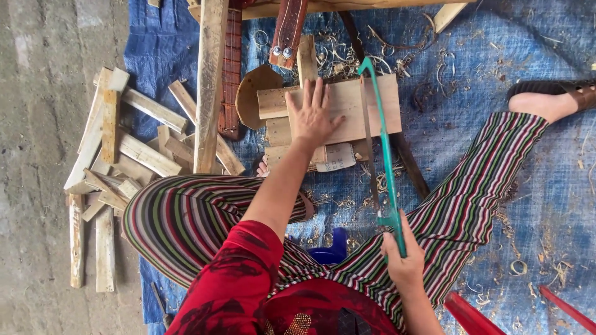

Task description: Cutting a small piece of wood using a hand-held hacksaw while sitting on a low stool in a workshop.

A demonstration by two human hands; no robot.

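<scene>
L hand (313, 115) lies flat, fingers spread, palm down on the board (366, 108), not gripping, just pressing. Board sits on a stack of short wood pieces over the blue tarp (528, 180), in front of the person's knees. R hand (402, 260) is closed round the handle of the green saw (385, 155); saw frame runs up from the hand to the board's far edge, blade crossing the board just R of the L hand's fingertips. Thumb is near the blade line, small gap between.

Board's R edge is free, w/ bare tarp & shavings (335, 53) beyond it. R leg in striped trousers (472, 186) stretches out to the R, foot in a sandal (552, 93) near the top R edge; saw moves in the room between the two legs. L knee bends round toward the scrap pile (124, 161), which lies on the tarp's L edge & spills onto concrete (37, 124). A long plank (210, 80) stands along the board's L side, close to it. Red legs of a stool or similar (472, 313) at bottom R, apart from the saw hand.
</scene>
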